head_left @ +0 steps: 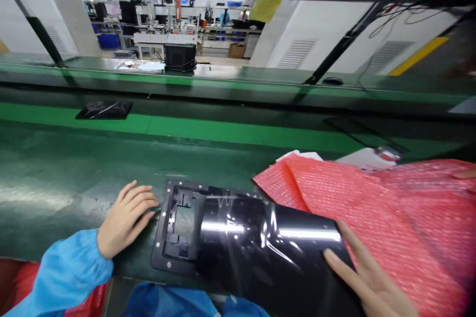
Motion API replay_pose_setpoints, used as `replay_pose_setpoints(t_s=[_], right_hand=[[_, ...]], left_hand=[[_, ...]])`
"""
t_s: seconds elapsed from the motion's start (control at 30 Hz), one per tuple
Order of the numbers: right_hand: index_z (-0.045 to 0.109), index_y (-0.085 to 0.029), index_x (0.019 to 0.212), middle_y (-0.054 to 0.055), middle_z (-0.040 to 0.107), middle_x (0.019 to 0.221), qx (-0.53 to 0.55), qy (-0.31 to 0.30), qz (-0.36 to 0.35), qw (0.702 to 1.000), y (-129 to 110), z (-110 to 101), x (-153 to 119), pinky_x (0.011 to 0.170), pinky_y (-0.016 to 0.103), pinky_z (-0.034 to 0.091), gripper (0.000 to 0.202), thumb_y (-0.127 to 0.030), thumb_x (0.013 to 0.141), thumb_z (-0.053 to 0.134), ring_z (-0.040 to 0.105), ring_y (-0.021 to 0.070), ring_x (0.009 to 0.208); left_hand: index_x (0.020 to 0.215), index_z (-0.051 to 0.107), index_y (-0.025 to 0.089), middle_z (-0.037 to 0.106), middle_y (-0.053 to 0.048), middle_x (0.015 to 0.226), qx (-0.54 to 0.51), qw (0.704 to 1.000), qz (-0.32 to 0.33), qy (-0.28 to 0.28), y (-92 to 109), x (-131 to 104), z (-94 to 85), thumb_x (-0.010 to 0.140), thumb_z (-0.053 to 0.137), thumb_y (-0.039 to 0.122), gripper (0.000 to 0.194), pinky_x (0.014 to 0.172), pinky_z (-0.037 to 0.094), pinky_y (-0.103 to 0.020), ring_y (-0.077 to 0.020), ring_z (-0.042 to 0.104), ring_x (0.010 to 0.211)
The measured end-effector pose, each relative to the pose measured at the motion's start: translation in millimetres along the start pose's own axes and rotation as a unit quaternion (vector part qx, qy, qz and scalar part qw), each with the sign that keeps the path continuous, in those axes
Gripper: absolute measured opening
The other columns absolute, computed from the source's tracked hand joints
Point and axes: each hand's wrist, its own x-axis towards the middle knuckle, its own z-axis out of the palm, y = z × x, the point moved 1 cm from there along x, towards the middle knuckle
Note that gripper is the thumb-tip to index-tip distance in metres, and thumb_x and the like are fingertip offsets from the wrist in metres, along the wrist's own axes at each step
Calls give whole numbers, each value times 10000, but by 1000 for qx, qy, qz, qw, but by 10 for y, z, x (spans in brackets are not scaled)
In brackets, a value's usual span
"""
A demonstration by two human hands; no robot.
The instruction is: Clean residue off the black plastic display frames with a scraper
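Observation:
A glossy black panel (267, 247), with bright reflections and film-like wrinkles on its surface, lies tilted across a black frame (159, 245). My right hand (366, 275) grips the panel's right end, the thumb on its top face and the other fingers at its edge. Much of the frame is hidden under the panel; its left part shows, with a rectangular opening and small pale dots round the border. Just left of the frame, my left hand (128, 215) rests on the green bench (55, 173), fingers stretched and apart, holding nothing.
Red bubble wrap (372, 213) covers the bench's right side, with a white item (362, 158) behind it. A dark flat panel (104, 110) lies on the bright green strip at the back left. Beyond stands a raised shelf with a black box (180, 57) and dark posts.

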Motion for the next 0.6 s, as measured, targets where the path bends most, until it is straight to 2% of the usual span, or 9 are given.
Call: replay_pose_setpoints(t_s=[0.1, 0.17, 0.27, 0.43, 0.6], right_hand=[[459, -352, 1412, -45, 452, 1463, 1, -60, 46, 997, 31, 266, 42, 1103, 389, 356, 871, -558, 621, 758, 392, 309, 1354], [435, -335, 1428, -36, 428, 1480, -12, -84, 43, 995, 6, 415, 47, 1133, 434, 273, 877, -563, 640, 745, 346, 308, 1381], [412, -310, 1444, -26, 417, 1489, -23, -114, 29, 993, -48, 589, 53, 1148, 418, 214, 879, -563, 666, 733, 323, 285, 1395], [408, -314, 1445, -40, 405, 1494, -23, -139, 19, 990, -29, 742, 139, 1150, 402, 205, 846, -546, 696, 727, 320, 271, 1398], [450, -298, 1423, -36, 430, 1478, -28, -141, 10, 990, 26, 815, 249, 1145, 393, 218, 875, -542, 642, 758, 311, 283, 1400]], left_hand=[[1270, 547, 251, 636, -37, 1244, -37, 999, 11, 3, 145, 65, 125, 941, 488, 258, 334, 1130, 257, -461, -220, 476, 1272], [1351, 488, 258, 596, -55, 1318, -54, 998, 10, -2, 228, 114, 185, 953, 474, 299, 400, 1092, 295, -434, -228, 465, 1284], [1435, 383, 244, 505, -72, 1420, -72, 997, 9, -23, 282, 171, 255, 962, 456, 364, 494, 1035, 342, -402, -241, 430, 1318], [1463, 326, 216, 440, -85, 1469, -79, 995, 6, -52, 234, 199, 361, 960, 461, 404, 554, 996, 362, -411, -260, 409, 1329], [1451, 345, 215, 467, -95, 1449, -80, 996, -3, -43, 194, 179, 431, 957, 454, 410, 543, 999, 351, -446, -269, 437, 1299]])
